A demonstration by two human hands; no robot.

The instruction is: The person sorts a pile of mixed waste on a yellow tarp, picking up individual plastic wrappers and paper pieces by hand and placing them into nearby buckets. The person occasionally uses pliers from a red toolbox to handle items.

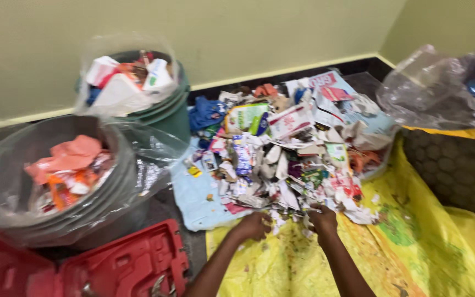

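We have both hands at the near edge of the pile of torn paper and wrappers [287, 154], which stretches from us towards the far wall, over the yellow sheet [413, 247]. Our left hand [255, 225] curls over scraps; our right hand [324, 219] does likewise. Blur hides whether either grips anything.

A scrap pile [287, 148] lies on a sheet [413, 242] on the floor, both hands at its near edge. Two lined bins [111, 181] stand left, one behind the other; a case [122, 264] lies before them, apparently open. A bag [441, 93] sits right.
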